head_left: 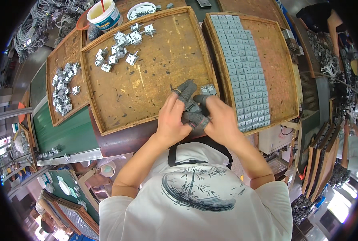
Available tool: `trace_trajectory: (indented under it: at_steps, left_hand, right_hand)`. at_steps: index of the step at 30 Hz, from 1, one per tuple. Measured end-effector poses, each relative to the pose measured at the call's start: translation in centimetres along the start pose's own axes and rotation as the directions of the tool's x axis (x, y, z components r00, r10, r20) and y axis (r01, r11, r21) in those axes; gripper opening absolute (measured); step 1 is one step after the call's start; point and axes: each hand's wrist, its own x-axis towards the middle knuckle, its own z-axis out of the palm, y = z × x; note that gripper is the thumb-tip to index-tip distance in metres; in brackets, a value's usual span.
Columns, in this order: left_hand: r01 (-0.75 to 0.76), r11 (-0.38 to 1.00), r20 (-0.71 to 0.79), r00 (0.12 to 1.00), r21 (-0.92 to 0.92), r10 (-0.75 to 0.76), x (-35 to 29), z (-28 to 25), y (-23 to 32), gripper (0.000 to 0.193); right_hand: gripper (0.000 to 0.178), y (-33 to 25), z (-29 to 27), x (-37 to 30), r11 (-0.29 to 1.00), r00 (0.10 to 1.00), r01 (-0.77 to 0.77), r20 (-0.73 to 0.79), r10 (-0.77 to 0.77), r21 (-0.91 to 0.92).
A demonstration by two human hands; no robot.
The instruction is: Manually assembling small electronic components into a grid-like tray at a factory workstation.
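Both my hands meet over the near right corner of a wooden tray (pixel 147 90), with dark grey finger covers on several fingertips. Between them is a small grey boxy metal part (pixel 192 107), partly hidden by the fingers. My left hand (pixel 174 116) closes on it from the left, while my right hand (pixel 219 119) grips its other side. Just beyond the right fingers, a few similar grey parts (pixel 208 89) stand in the tray's corner. More loose grey metal parts (pixel 122 44) are scattered at the tray's far left.
On the right, a second wooden tray (pixel 281 72) holds tight rows of grey blocks (pixel 243 68). A smaller tray with piled parts (pixel 64 86) sits left, over a green surface (pixel 62 136). Behind stand a white bucket (pixel 104 16) and a white bowl (pixel 142 11). Other people work nearby.
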Motion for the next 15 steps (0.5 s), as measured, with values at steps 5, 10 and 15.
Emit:
trace_trajectory:
  at_steps: [5, 10, 15]
  left_hand:
    - [-0.051, 0.986, 0.000, 0.999, -0.162, 0.052, 0.7, -0.1, 0.9, 0.068]
    - [-0.187, 0.982, 0.093, 0.978, -0.014, 0.187, 0.2, -0.3, -0.2, 0.069]
    - [-0.084, 0.985, 0.135, 0.985, -0.150, 0.105, 0.3, -0.3, 0.4, 0.074]
  right_hand:
    - [0.045, 2.8, -0.2, 0.2, 0.958, 0.937, -0.243, 0.291, 0.192, 0.152]
    - [0.041, 3.6, 0.8, -0.6, 0.978, 0.969, -0.095, 0.242, 0.049, 0.186]
    - [0.038, 2.9, -0.3, -0.5, 0.986, 0.971, -0.080, 0.236, 0.044, 0.147]
